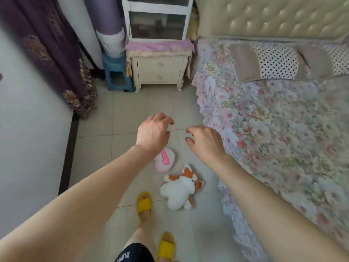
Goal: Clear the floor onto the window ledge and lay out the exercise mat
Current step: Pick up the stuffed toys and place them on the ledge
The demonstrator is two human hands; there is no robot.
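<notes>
A pink heart-shaped cushion (pixel 166 161) lies on the tiled floor (pixel 132 110), partly hidden by my left wrist. Just below it a white and orange plush fox (pixel 179 190) lies on its back. My left hand (pixel 153 131) and my right hand (pixel 204 142) are stretched out above the floor, palms down, fingers loosely curled, holding nothing. Both hands hover beyond the toys and touch neither. A rolled purple mat (pixel 105 21) stands upright in the far corner on a blue stool (pixel 115 72).
A bed (pixel 273 120) with a floral cover fills the right side. A cream nightstand (pixel 160 70) with a white cabinet (pixel 156 17) on top stands against the far wall. A purple curtain (pixel 51 53) hangs at the left. My feet wear yellow slippers (pixel 144 203).
</notes>
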